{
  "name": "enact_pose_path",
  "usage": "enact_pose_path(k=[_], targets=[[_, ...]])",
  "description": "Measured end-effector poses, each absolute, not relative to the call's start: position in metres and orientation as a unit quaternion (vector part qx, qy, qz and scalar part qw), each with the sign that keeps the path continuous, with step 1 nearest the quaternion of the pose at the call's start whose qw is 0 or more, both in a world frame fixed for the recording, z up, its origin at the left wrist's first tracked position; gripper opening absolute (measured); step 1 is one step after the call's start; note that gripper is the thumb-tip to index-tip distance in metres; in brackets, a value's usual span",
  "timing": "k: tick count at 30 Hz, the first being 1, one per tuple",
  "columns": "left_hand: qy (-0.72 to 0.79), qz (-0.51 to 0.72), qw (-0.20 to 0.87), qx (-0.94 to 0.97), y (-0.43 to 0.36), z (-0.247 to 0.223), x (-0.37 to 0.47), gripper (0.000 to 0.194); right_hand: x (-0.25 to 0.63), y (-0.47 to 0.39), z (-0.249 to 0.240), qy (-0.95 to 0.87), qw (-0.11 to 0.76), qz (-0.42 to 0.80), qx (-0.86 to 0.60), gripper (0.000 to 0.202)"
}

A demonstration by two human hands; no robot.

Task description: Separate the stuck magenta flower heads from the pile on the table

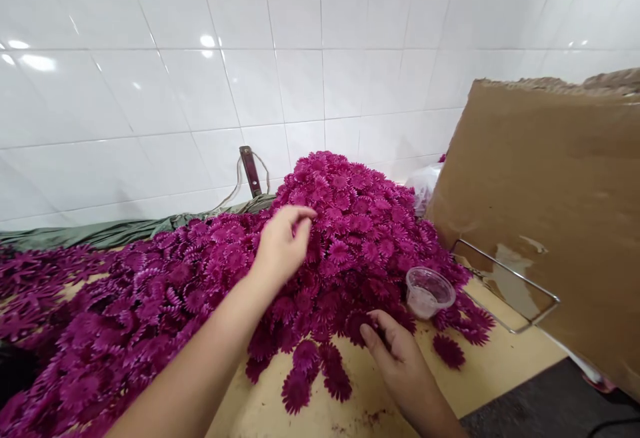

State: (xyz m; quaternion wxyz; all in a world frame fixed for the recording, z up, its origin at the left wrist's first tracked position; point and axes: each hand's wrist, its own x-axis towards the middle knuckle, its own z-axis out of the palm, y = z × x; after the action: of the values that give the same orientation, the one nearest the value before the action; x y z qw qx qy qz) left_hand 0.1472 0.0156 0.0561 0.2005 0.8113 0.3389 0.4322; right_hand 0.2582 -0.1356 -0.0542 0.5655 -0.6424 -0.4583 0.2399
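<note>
Left hand point(283, 245) up on heap of purple fabric flowers point(210, 278), fingers pinched loosely, held item hidden. Right hand point(400, 358) at heap's near edge, fingertips tucked under petals, grip can't tell. Clear plastic cup point(430, 291) w/ pale contents beside it. Tan desk point(480, 371), cardboard box point(550, 211) right, white tiled wall point(200, 78) behind.

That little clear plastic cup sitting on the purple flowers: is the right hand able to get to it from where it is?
Probably yes. The right hand rests at the pile's near edge, just below the clear cup, with only loose purple flowers between them and nothing covering the cup.
</note>
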Motion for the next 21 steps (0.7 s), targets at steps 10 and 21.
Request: enact_pose_path(k=[10,21], targets=[[0.282,0.255,0.312,0.871,-0.076,0.004,0.145,0.018,0.255,-0.125,-0.042,-0.439,0.613,0.319,-0.575,0.046],[0.314,0.313,0.158,0.882,-0.067,-0.017,0.137,0.021,0.243,-0.130,-0.048,-0.466,0.585,0.353,-0.562,0.029]])
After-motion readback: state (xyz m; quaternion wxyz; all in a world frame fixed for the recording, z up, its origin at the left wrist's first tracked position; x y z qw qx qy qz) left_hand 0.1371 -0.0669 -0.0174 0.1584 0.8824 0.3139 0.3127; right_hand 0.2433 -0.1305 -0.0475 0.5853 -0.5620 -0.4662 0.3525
